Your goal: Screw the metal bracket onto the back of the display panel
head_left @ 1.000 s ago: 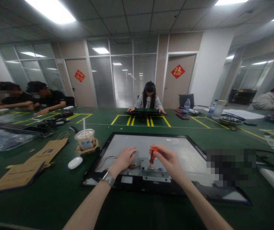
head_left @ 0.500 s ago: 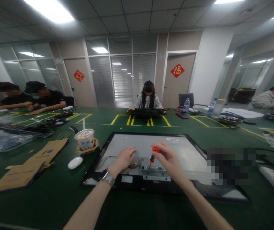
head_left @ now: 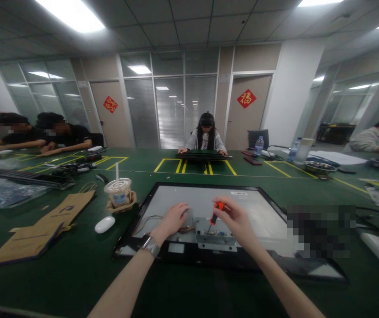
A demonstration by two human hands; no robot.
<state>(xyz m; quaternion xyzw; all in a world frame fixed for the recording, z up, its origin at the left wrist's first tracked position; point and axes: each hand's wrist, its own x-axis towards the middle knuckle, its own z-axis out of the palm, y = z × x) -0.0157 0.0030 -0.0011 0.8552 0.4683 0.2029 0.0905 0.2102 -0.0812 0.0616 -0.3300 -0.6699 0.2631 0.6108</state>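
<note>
A monitor panel [head_left: 249, 207] lies face down on the green table, its grey metal back up. Near its front edge sits a small metal bracket [head_left: 217, 238] with connectors. My right hand [head_left: 237, 221] is closed round an orange-handled screwdriver [head_left: 215, 218], whose tip rests on the bracket. My left hand [head_left: 172, 219], with a watch on the wrist, lies with bent fingers on the panel beside the bracket, over some thin coloured wires [head_left: 146, 221].
Left of the panel are a lidded drink cup [head_left: 118, 192] with a straw, a white mouse [head_left: 104, 224] and a brown paper bag [head_left: 40, 223]. A blurred dark patch [head_left: 320, 229] covers the right. One person sits across the table, others sit at both sides.
The screwdriver handle has tilted a little to the right in my right hand while its tip stays on the bracket. My left hand has kept its place.
</note>
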